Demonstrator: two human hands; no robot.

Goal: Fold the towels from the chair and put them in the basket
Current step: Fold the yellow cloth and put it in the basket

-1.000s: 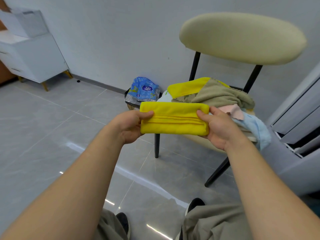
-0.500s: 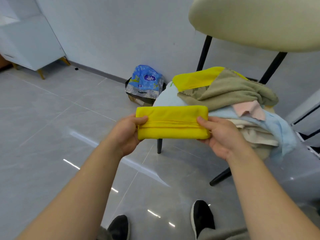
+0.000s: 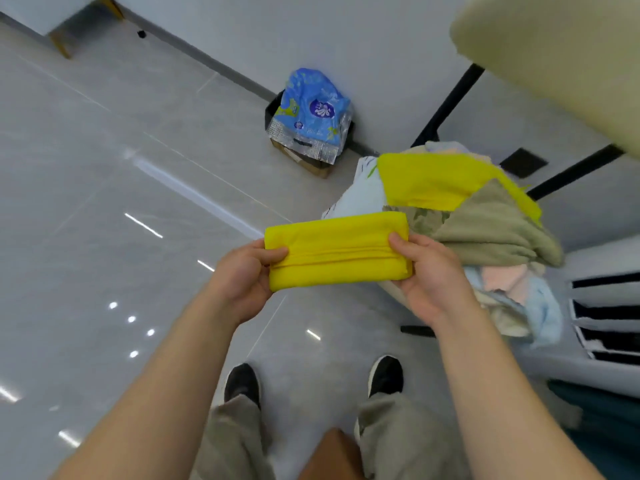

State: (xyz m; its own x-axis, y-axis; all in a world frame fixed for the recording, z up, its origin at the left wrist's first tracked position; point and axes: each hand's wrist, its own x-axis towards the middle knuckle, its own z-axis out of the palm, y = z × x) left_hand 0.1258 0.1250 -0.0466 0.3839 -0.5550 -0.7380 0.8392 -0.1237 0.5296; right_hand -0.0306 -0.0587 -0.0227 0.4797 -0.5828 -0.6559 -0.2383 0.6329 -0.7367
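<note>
A folded yellow towel (image 3: 337,249) is held flat in front of me, a narrow rectangle. My left hand (image 3: 244,277) grips its left end and my right hand (image 3: 427,271) grips its right end. Behind it, on the chair (image 3: 561,60) with a cream backrest and black legs, lies a heap of unfolded towels: a yellow one (image 3: 429,180), an olive one (image 3: 488,230), a pink one (image 3: 507,280) and a light blue one (image 3: 543,306). No basket is in view.
A blue plastic bag (image 3: 313,114) sits on a small box by the wall, left of the chair. Grey tiled floor spreads to the left. A white slatted unit (image 3: 606,317) stands at the right. My shoes (image 3: 386,374) are below the towel.
The view has tilted down and moved closer to the chair, so my feet now show. Both hands keep the same grip on the folded yellow towel.
</note>
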